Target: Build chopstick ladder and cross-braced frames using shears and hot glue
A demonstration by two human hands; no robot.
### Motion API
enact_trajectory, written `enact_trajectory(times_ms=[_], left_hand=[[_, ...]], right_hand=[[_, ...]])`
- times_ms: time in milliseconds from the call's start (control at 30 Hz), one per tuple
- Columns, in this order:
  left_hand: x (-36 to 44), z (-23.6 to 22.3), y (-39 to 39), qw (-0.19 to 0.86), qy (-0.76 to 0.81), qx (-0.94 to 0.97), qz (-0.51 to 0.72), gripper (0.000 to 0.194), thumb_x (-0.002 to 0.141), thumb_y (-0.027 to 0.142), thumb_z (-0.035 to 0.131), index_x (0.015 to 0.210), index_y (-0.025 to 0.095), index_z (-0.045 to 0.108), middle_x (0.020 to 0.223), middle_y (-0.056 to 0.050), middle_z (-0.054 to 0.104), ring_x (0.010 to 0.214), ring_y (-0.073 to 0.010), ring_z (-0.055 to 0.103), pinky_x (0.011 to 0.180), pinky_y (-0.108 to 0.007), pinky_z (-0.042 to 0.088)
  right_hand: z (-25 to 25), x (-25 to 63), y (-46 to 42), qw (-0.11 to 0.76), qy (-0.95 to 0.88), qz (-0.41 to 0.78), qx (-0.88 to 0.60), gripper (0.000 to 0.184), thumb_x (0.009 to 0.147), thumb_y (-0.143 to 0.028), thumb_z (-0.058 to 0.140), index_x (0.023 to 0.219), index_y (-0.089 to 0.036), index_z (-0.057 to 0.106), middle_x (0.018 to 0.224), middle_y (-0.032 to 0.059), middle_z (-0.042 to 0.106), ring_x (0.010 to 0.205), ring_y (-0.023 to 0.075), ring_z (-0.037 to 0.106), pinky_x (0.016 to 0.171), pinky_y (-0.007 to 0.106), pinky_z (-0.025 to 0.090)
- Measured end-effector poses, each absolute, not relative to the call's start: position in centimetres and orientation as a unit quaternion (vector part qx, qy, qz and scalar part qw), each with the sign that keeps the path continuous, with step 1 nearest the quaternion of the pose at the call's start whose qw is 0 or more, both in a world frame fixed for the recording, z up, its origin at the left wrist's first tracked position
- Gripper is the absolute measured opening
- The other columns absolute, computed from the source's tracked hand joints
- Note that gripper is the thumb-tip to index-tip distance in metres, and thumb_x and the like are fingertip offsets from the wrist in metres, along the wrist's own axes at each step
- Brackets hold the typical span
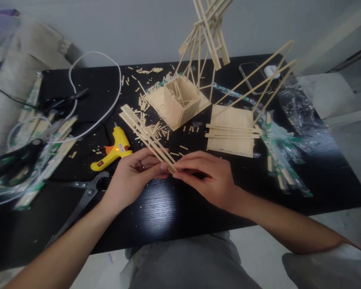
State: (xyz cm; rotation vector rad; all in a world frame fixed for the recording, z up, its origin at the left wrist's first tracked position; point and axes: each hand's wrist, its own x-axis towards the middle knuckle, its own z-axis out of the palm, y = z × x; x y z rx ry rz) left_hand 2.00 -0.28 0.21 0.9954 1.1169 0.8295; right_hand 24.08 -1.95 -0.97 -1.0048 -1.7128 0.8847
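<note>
A small bundle of long wooden sticks [149, 136] slants up and left from my two hands, above the black table. My left hand [138, 172] is closed round its lower part, thumb on top. At the near end of the sticks, my right hand [207, 176] pinches with thumb and fingertips. Just beyond my left hand lies a yellow hot glue gun [116, 148] with an orange trigger. Past my right hand is a flat stick panel [228, 140] with loose sticks across it and a tall stick frame [255, 84] rising behind.
A stick-built box on a base [182, 102] stands at the back with a windmill-like frame [209, 32] above. Cut stick bits [156, 130] are scattered nearby. Pliers [88, 192], black scissors [15, 164], a white cable [119, 76], a phone [252, 76] and wrapped sticks [284, 160] lie around.
</note>
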Motion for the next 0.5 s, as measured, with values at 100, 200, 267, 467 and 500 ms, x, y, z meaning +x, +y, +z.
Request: enact_trajectory(times_ms=[100, 200, 267, 467, 500], left_hand=[[2.0, 0.15, -0.32, 0.668, 0.491, 0.423, 0.366, 0.041, 0.081, 0.034, 0.094, 0.117, 0.021, 0.08, 0.097, -0.007, 0.087, 0.085, -0.0209, 0.084, 0.08, -0.029, 0.071], [1.96, 0.04, -0.34, 0.673, 0.494, 0.421, 0.356, 0.038, 0.081, 0.036, 0.094, 0.114, 0.021, 0.083, 0.101, -0.008, 0.087, 0.089, -0.0224, 0.085, 0.079, -0.029, 0.071], [1.98, -0.04, -0.31, 0.672, 0.497, 0.421, 0.351, 0.036, 0.081, 0.038, 0.094, 0.111, 0.021, 0.084, 0.103, -0.009, 0.087, 0.092, -0.0238, 0.085, 0.081, -0.03, 0.071], [2.05, -0.38, -0.27, 0.68, 0.495, 0.415, 0.348, 0.032, 0.082, 0.041, 0.092, 0.107, 0.021, 0.085, 0.105, -0.009, 0.087, 0.093, -0.0244, 0.085, 0.082, -0.031, 0.071], [2.04, -0.43, -0.28, 0.682, 0.492, 0.414, 0.349, 0.032, 0.082, 0.04, 0.092, 0.106, 0.021, 0.085, 0.106, -0.009, 0.087, 0.093, -0.0239, 0.085, 0.082, -0.031, 0.071]], right_hand=[[-0.95, 24.14, -1.94, 0.468, -0.739, 0.287, -0.39, 0.016, 0.098, -0.023, 0.082, 0.112, -0.027, 0.085, 0.108, 0.0063, 0.084, 0.094, 0.0202, 0.081, 0.087, 0.035, 0.07], [-1.02, 24.23, -2.05, 0.461, -0.758, 0.252, -0.385, 0.02, 0.1, -0.023, 0.08, 0.118, -0.029, 0.084, 0.11, 0.0056, 0.085, 0.094, 0.0204, 0.082, 0.086, 0.035, 0.071], [-1.12, 24.28, -2.15, 0.455, -0.764, 0.244, -0.387, 0.023, 0.1, -0.023, 0.079, 0.121, -0.031, 0.083, 0.111, 0.005, 0.085, 0.095, 0.0206, 0.082, 0.086, 0.036, 0.071], [-1.29, 24.11, -2.14, 0.447, -0.783, 0.222, -0.372, 0.023, 0.1, -0.018, 0.078, 0.121, -0.027, 0.081, 0.112, 0.0064, 0.085, 0.096, 0.0193, 0.082, 0.089, 0.033, 0.071], [-1.27, 24.06, -2.12, 0.445, -0.786, 0.216, -0.372, 0.022, 0.1, -0.017, 0.078, 0.12, -0.027, 0.081, 0.112, 0.0061, 0.085, 0.096, 0.019, 0.083, 0.089, 0.032, 0.072]])
